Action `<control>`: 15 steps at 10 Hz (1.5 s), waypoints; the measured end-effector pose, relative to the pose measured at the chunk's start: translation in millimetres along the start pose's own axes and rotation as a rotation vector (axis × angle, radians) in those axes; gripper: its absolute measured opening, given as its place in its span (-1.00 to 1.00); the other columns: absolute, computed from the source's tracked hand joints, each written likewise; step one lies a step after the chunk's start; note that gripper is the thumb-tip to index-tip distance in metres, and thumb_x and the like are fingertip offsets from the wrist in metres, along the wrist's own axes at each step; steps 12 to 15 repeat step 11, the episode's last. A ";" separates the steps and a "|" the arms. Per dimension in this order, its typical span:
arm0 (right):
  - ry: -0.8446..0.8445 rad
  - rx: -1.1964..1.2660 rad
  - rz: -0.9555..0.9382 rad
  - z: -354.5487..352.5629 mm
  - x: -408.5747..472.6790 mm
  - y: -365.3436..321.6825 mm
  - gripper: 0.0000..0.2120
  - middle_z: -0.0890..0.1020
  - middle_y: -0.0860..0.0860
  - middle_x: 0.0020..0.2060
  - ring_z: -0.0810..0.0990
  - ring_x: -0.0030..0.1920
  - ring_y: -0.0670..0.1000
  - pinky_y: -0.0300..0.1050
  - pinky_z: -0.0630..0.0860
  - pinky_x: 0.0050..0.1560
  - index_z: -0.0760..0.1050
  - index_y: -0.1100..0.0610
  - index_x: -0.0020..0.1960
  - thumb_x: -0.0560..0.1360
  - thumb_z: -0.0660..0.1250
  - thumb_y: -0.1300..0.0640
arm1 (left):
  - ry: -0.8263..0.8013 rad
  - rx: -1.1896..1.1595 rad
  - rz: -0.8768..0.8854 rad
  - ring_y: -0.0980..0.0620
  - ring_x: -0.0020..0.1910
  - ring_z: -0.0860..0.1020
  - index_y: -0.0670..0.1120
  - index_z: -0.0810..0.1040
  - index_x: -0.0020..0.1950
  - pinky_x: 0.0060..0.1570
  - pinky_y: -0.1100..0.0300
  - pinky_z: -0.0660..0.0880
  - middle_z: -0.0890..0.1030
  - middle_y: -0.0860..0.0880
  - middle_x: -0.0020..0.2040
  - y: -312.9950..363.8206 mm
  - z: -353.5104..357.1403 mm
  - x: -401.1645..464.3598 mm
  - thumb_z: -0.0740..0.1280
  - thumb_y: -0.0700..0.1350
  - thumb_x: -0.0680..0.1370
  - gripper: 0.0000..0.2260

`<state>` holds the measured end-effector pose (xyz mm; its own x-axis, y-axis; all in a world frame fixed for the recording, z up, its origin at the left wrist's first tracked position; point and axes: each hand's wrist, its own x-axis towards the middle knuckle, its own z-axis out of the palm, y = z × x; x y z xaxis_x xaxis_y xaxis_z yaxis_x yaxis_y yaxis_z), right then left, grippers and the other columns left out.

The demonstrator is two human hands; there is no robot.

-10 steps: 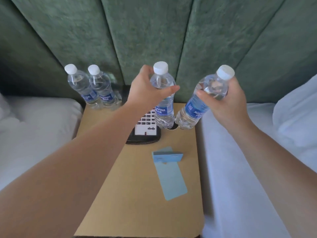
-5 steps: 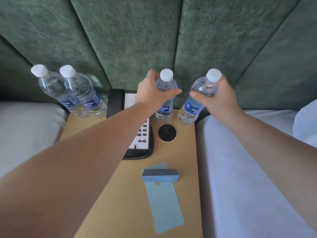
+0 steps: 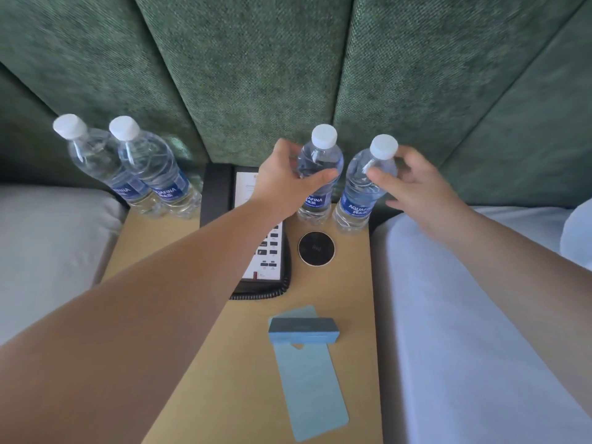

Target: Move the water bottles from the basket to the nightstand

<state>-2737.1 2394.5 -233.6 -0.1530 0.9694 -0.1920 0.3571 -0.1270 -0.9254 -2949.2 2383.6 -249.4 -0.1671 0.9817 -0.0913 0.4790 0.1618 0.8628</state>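
Note:
Four clear water bottles with white caps and blue labels stand at the back of the tan nightstand [image 3: 347, 290]. Two bottles [image 3: 93, 168] [image 3: 153, 171] are at the back left, untouched. My left hand [image 3: 285, 177] is wrapped around the upper body of a third bottle [image 3: 320, 200], which stands upright on the back right. Just to its right stands the fourth bottle [image 3: 358, 200]. My right hand [image 3: 416, 187] is beside it with fingers spread, only the thumb tip and a fingertip near its neck. The basket is out of view.
A black desk phone [image 3: 217, 193] with a coiled cord lies mid-back, partly under my left forearm. A round black charging pad [image 3: 316, 248] sits in front of the right bottles. A blue card stand [image 3: 302, 325] and card lie nearer. White beds [image 3: 48, 251] [image 3: 464, 331] flank the nightstand; a green padded headboard [image 3: 256, 75] rises behind.
Both hands carried their bottles back and down onto the rear right of the nightstand. The right hand's fingers have opened off its bottle; the left still grips.

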 end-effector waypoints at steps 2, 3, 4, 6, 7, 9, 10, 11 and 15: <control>0.028 0.149 0.025 13.9 -3.7 -0.6 -0.64 0.65 -0.03 0.04 0.62 0.08 -0.05 0.03 0.57 0.10 0.36 -0.07 0.23 0.49 0.39 0.04 | 0.080 0.000 0.009 0.11 -0.12 0.59 -0.02 0.38 0.06 -0.18 0.20 0.54 0.56 0.13 -0.12 1.1 4.3 -4.8 0.52 0.16 0.34 -0.52; 0.053 0.174 0.028 23.8 1.4 -0.6 -0.62 0.64 -0.05 0.08 0.61 0.11 -0.04 0.13 0.56 0.14 0.35 -0.07 0.21 0.46 0.42 -0.01 | 0.119 -0.007 -0.003 0.14 -0.11 0.59 -0.01 0.37 0.05 -0.17 0.21 0.53 0.54 0.17 -0.12 -3.3 1.9 -7.3 0.53 0.16 0.33 -0.52; 0.107 0.173 0.022 34.2 4.7 -2.2 -0.51 0.64 -0.05 0.10 0.60 0.14 -0.02 0.19 0.52 0.19 0.34 -0.08 0.11 0.29 0.44 -0.20 | 0.165 -0.008 -0.017 0.18 -0.13 0.57 -0.02 0.37 0.04 -0.21 0.28 0.49 0.53 0.18 -0.15 -7.2 -0.5 -9.8 0.53 0.15 0.34 -0.53; 0.239 0.126 -0.035 45.0 4.7 2.0 -0.57 0.55 -0.10 0.05 0.60 0.06 -0.05 0.15 0.56 0.12 0.38 -0.21 -0.02 0.21 0.40 -0.33 | 0.148 0.001 -0.023 0.26 -0.15 0.51 -0.04 0.34 0.06 -0.29 0.40 0.34 0.48 0.17 -0.14 -3.5 -0.8 -3.7 0.53 0.12 0.35 -0.51; 0.254 0.128 -0.038 47.1 6.2 4.2 -0.64 0.57 -0.09 0.01 0.60 0.05 -0.07 0.06 0.55 0.12 0.39 -0.18 -0.01 0.28 0.42 -0.24 | 0.143 -0.003 -0.030 0.29 -0.19 0.48 -0.03 0.31 0.05 -0.35 0.47 0.32 0.46 0.19 -0.15 -1.4 -2.5 -4.4 0.53 0.10 0.36 -0.51; 0.338 0.046 -0.063 52.4 3.0 4.9 -0.60 0.64 -0.08 0.01 0.59 -0.01 -0.27 -0.25 0.49 0.08 0.46 0.04 0.18 0.42 0.44 -0.09 | 0.130 0.080 0.007 0.25 -0.26 0.43 -0.09 0.27 0.08 -0.39 0.53 0.32 0.43 0.17 -0.19 3.5 0.6 -15.7 0.45 0.10 0.45 -0.54; 0.315 -0.026 -0.025 51.7 -1.3 -0.1 -0.41 0.54 0.01 0.27 0.48 0.29 -0.03 -0.03 0.37 0.34 0.34 0.05 0.40 0.45 0.39 -0.13 | 0.094 0.172 0.030 0.02 -0.05 0.50 -0.11 0.29 0.24 -0.26 0.36 0.35 0.52 0.00 0.04 3.6 -2.9 -23.5 0.38 0.17 0.47 -0.47; 0.372 -0.159 -0.021 52.2 -18.1 -10.4 -0.30 0.34 0.03 0.46 0.28 0.45 -0.01 -0.23 0.16 0.34 0.17 0.06 0.51 0.48 0.33 -0.16 | 0.060 0.296 0.032 -0.09 0.42 0.32 -0.13 0.15 0.50 0.28 0.00 0.36 0.38 -0.10 0.43 7.3 -15.6 -40.5 0.30 0.21 0.51 -0.30; 0.372 -0.159 -0.021 52.2 -18.1 -10.4 -0.30 0.34 0.03 0.46 0.28 0.45 -0.01 -0.23 0.16 0.34 0.17 0.06 0.51 0.48 0.33 -0.16 | 0.060 0.296 0.032 -0.09 0.42 0.32 -0.13 0.15 0.50 0.28 0.00 0.36 0.38 -0.10 0.43 7.3 -15.6 -40.5 0.30 0.21 0.51 -0.30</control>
